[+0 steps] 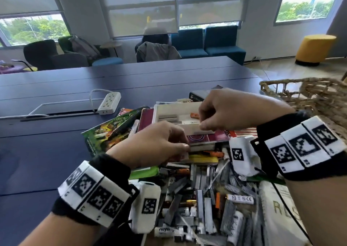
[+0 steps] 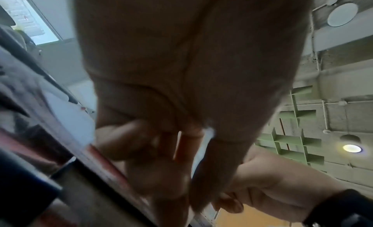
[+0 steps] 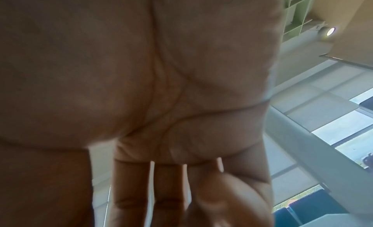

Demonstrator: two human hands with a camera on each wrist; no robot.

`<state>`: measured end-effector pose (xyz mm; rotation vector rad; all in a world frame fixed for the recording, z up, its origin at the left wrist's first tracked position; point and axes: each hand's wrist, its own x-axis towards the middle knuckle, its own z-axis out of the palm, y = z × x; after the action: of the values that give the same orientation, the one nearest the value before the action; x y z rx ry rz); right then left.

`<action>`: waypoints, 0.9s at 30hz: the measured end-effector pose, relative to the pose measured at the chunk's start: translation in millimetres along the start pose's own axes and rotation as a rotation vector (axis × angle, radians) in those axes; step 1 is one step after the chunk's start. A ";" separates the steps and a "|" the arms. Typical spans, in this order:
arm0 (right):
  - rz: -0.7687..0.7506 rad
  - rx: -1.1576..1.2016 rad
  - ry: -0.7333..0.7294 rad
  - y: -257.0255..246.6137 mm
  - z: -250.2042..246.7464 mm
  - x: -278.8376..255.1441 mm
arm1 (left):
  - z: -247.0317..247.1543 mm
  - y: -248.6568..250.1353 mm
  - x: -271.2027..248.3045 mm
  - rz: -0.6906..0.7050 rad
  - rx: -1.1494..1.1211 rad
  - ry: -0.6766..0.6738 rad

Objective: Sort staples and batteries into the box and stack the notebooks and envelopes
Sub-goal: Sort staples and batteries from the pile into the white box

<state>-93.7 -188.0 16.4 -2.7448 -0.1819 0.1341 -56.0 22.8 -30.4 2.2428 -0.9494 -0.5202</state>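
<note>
A: Starting with the head view: we see the white box sitting on a maroon notebook, one orange battery and a grey staple strip inside it. Right hand hangs over the box's near edge, fingertips curled together. Pinching something? We can't tell.

B: Left hand is curled onto the near edge of the notebooks, thumb against the page edges. Loose pile of staple strips and batteries lies nearest us, too tangled to count; several notebooks, and one white envelope at the right.

A: Handling, we'd judge: staple strips light, brittle, take them by the long sides. Batteries smooth, they roll, so grip mid-barrel. Notebooks floppy, lift from the spine edge.

B: Left wrist view: blurred, the left hand's fingers curl against a red notebook edge.

A: Right wrist view: mostly palm, fingers pointing down, little finger bent; nothing held is visible there.
</note>
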 end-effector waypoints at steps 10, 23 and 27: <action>0.209 -0.131 -0.040 -3.6 25.8 -27.4 | -1.4 -11.8 -5.8 0.004 0.060 -0.145; 0.144 -0.290 -0.062 -16.7 47.6 -24.8 | -0.3 2.2 3.9 -0.084 0.289 -0.256; 0.124 -0.360 -0.115 -19.7 51.7 -19.2 | 1.4 11.8 7.8 -0.099 0.404 -0.270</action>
<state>-120.9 -153.6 -22.4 -3.1098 -0.0720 0.3219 -57.4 10.1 -24.1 2.6364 -1.1679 -0.7457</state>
